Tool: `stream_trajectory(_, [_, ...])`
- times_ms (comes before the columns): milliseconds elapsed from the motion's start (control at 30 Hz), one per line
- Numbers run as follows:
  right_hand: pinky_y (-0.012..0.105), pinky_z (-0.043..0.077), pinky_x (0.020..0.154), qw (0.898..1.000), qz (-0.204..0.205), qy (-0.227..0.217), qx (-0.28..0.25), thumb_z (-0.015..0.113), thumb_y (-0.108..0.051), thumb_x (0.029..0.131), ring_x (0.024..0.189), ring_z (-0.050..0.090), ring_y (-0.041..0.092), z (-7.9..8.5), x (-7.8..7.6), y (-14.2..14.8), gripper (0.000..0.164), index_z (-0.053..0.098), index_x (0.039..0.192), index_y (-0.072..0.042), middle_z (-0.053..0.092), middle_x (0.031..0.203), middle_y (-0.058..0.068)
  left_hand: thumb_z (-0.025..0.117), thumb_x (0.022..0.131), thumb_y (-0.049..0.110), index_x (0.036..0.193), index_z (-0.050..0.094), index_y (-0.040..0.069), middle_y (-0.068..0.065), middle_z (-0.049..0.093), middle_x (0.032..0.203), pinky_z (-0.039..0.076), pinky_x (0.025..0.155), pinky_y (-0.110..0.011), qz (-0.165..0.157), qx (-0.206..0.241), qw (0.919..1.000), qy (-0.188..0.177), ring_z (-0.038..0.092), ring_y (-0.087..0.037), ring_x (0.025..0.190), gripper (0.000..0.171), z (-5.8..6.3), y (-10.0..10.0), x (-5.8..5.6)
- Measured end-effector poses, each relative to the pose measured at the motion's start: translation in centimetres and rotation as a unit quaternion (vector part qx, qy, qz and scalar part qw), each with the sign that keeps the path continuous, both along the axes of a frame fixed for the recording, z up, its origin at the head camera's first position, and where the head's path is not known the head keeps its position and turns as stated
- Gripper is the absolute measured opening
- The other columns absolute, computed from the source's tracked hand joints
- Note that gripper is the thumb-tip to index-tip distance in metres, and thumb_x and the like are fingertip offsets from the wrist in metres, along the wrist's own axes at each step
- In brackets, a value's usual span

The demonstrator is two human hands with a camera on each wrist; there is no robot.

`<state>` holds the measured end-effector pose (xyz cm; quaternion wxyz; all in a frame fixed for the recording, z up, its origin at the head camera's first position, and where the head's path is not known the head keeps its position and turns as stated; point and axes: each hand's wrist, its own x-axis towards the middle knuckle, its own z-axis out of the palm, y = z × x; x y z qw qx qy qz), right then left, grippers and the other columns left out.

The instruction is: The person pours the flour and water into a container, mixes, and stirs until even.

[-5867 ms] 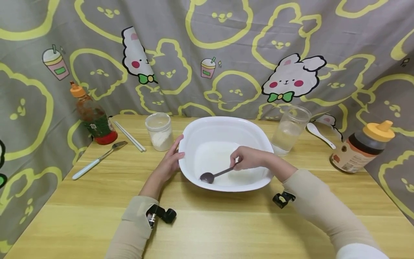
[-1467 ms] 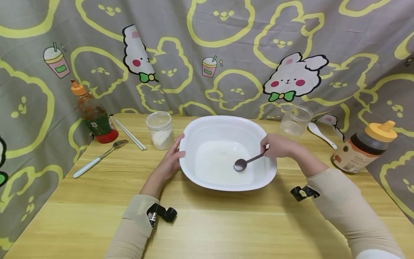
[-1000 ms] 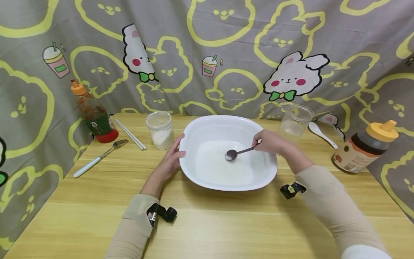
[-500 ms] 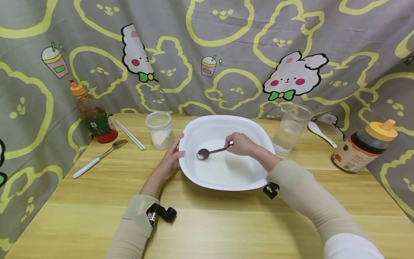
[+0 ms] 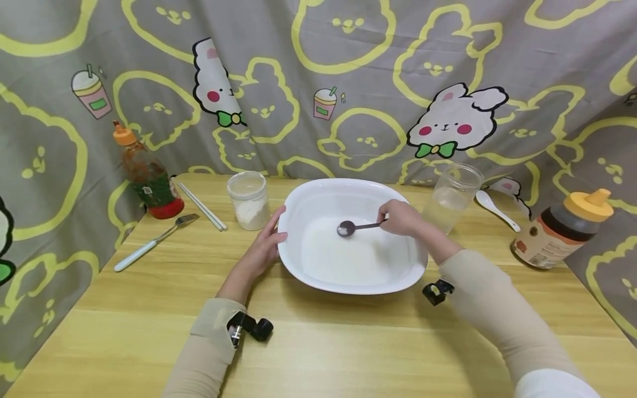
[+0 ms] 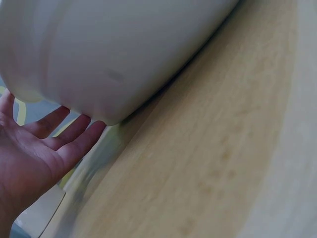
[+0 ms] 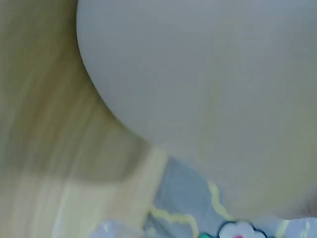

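Observation:
A white basin (image 5: pixel 308 193) with whitish liquid in its bottom stands mid-table in the head view. My left hand (image 5: pixel 262 247) rests against its left side. In the left wrist view, that hand's nearly straight fingers (image 6: pixel 81 130) meet the basin's outer wall. Over the basin, my right hand (image 5: pixel 400 217) pinches a dark brown, round-bowled spoon (image 5: pixel 365 225) by the handle end. The spoon's bowl points left and has some white in it. The right wrist view is mostly the basin's outer wall (image 7: pixel 188 89), with the spoon out of sight.
Left of the basin stand a jar of white powder (image 5: pixel 250 204), chopsticks (image 5: pixel 203 206), a fork (image 5: pixel 156 241) and a red sauce bottle (image 5: pixel 151 185). To the right are a jar of water (image 5: pixel 445 204), a white spoon (image 5: pixel 497 211) and a yellow-capped bottle (image 5: pixel 557 229). A patterned curtain (image 5: pixel 278 33) hangs behind.
My right hand has swept the spoon left and right inside the basin, moving rightward over the last half second. The left hand has stayed at the basin's side.

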<state>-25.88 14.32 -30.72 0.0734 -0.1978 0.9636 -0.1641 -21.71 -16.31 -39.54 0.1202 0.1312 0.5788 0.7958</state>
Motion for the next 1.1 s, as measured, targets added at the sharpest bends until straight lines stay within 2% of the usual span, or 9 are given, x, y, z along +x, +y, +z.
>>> stream_trajectory(200, [0.028,0.036,0.056,0.996,0.046,-0.069,-0.011,0.057,0.001,0.068,0.064,0.043,0.019,1.3,0.7,2.6,0.006,0.061,0.070,-0.002,0.054,0.066,0.002,0.045,0.082,0.010,0.139,0.016,0.024,-0.022,0.027,0.131,0.046,0.072,-0.037,0.001,0.006,1.0000,-0.006,0.033,-0.044,0.109,0.065,0.2,-0.2,-0.1])
stream_trajectory(300, [0.026,0.036,0.052,0.992,0.063,-0.105,-0.010,0.057,0.001,0.069,0.059,0.042,0.016,1.5,1.2,2.9,0.006,0.061,0.071,-0.002,0.053,0.065,0.001,0.044,0.082,0.009,0.139,0.015,0.024,-0.021,0.026,0.132,0.046,0.072,-0.036,0.003,0.011,0.9999,-0.006,0.031,-0.045,0.110,0.066,0.2,-0.2,-0.1])
stream_trajectory(400, [0.025,0.034,0.050,0.989,0.082,-0.120,0.000,0.055,0.002,0.069,0.056,0.041,0.014,2.1,1.8,2.8,0.007,0.061,0.070,-0.002,0.053,0.064,0.000,0.044,0.082,0.009,0.139,0.015,0.023,-0.022,0.026,0.131,0.046,0.071,-0.036,0.000,0.011,0.9999,-0.003,0.032,-0.045,0.109,0.065,0.2,-0.1,-0.1])
stream_trajectory(533, [0.026,0.034,0.051,0.992,0.095,-0.075,0.032,0.054,0.004,0.066,0.056,0.041,0.015,3.1,2.0,3.1,0.011,0.061,0.066,-0.004,0.052,0.063,0.000,0.043,0.083,0.008,0.139,0.015,0.023,-0.022,0.027,0.130,0.046,0.071,-0.036,-0.004,0.011,0.9999,0.000,0.034,-0.043,0.108,0.065,0.2,0.1,-0.1])
stream_trajectory(633, [0.027,0.035,0.052,0.995,0.072,-0.034,0.052,0.052,0.004,0.065,0.059,0.043,0.018,3.4,1.6,3.5,0.012,0.060,0.065,-0.005,0.052,0.063,0.000,0.044,0.083,0.008,0.139,0.016,0.024,-0.022,0.028,0.130,0.047,0.071,-0.035,-0.001,0.009,1.0000,0.002,0.036,-0.042,0.107,0.064,0.3,0.2,-0.1])
stream_trajectory(733, [0.028,0.035,0.053,0.998,0.037,-0.011,0.055,0.052,0.002,0.066,0.061,0.044,0.019,3.0,0.8,3.4,0.011,0.060,0.066,-0.006,0.053,0.065,0.001,0.045,0.082,0.009,0.139,0.016,0.024,-0.022,0.028,0.130,0.047,0.070,-0.035,0.001,0.007,1.0000,0.001,0.039,-0.039,0.105,0.065,0.4,0.1,-0.2])
stream_trajectory(833, [0.030,0.036,0.054,0.999,0.017,0.010,0.028,0.053,0.000,0.068,0.061,0.045,0.021,1.9,-0.2,2.6,0.009,0.060,0.067,-0.005,0.054,0.066,0.003,0.046,0.082,0.010,0.139,0.016,0.024,-0.022,0.028,0.130,0.047,0.069,-0.035,0.005,0.006,1.0000,-0.004,0.041,-0.037,0.104,0.066,0.4,0.1,-0.2])
stream_trajectory(967, [0.029,0.037,0.055,0.999,0.020,0.030,-0.033,0.055,-0.001,0.070,0.061,0.046,0.019,-0.2,-1.1,0.6,0.008,0.063,0.071,-0.003,0.057,0.067,0.003,0.045,0.082,0.009,0.139,0.016,0.025,-0.023,0.027,0.130,0.047,0.068,-0.034,0.007,0.007,0.9999,-0.009,0.037,-0.041,0.106,0.066,0.2,0.0,-0.1])
stream_trajectory(1100, [0.026,0.037,0.054,0.995,0.030,0.011,-0.090,0.058,-0.002,0.074,0.056,0.045,0.014,-2.0,-1.4,-1.4,0.007,0.064,0.077,-0.001,0.058,0.068,0.002,0.045,0.082,0.009,0.139,0.015,0.025,-0.023,0.025,0.132,0.047,0.069,-0.035,0.001,0.009,0.9999,-0.007,0.032,-0.045,0.109,0.066,0.1,0.1,0.0])
